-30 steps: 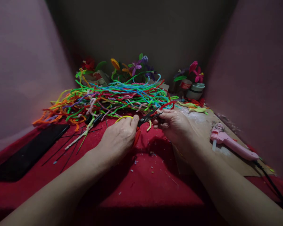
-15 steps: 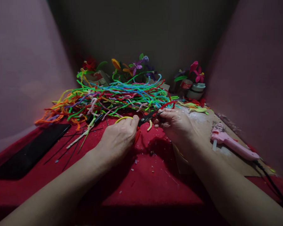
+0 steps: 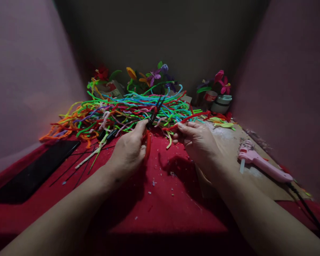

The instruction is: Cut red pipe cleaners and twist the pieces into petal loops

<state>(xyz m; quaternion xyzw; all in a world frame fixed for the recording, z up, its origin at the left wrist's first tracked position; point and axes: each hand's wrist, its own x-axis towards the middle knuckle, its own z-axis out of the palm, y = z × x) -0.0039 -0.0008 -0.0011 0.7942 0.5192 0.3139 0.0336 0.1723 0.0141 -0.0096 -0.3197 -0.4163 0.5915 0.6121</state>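
My left hand [image 3: 130, 147] is closed round the red handle of a pair of scissors [image 3: 155, 110], whose dark blades point up and away, clear of my other hand. Between the thumb and fingers of my right hand [image 3: 198, 138] is a red pipe cleaner [image 3: 190, 118]; one end sticks out to the left and the rest runs up to the right. A short pale yellow piece [image 3: 169, 141] lies on the red cloth between my hands. Just beyond them spreads a large heap of coloured pipe cleaners [image 3: 138, 103].
A pink glue gun [image 3: 264, 163] rests on a cardboard sheet [image 3: 277, 190] at the right, its cord trailing forward. At the left lies a black phone-like slab [image 3: 34, 170], near thin dark wires [image 3: 80, 167]. Pipe-cleaner flowers [image 3: 153, 75] and a lidded jar [image 3: 222, 104] stand behind.
The scissors have swung away from my right hand, their blades now pointing upward. My left hand has shifted left. More of the red pipe cleaner shows on both sides of my right fingers.
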